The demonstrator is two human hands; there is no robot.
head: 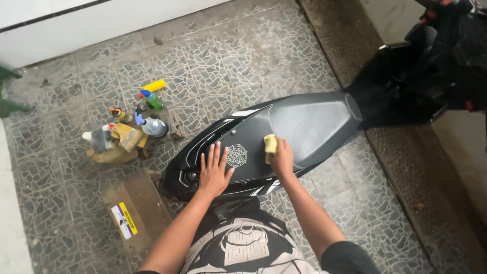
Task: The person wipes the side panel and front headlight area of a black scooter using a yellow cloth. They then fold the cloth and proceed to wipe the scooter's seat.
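Left hand (214, 175): fingers spread flat, steadying scooter tail panel (243, 157).
Right hand (281, 158): fingers gripping yellow sponge (270, 144), pressed against seat (309, 124) edge.
Bottles (134, 127): floor, well left.

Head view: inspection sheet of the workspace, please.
Surface: patterned tile floor, dusty.
Job's things: black scooter, grey seat; yellow sponge against the tail panel.
Clutter: bottles and cloth on the floor, yellow can, cardboard box.
Grippers: left hand flat on the panel; right hand gripping the sponge.
Cables: nothing seen.
Surroundings: white wall, concrete ledge, green object at the edge.
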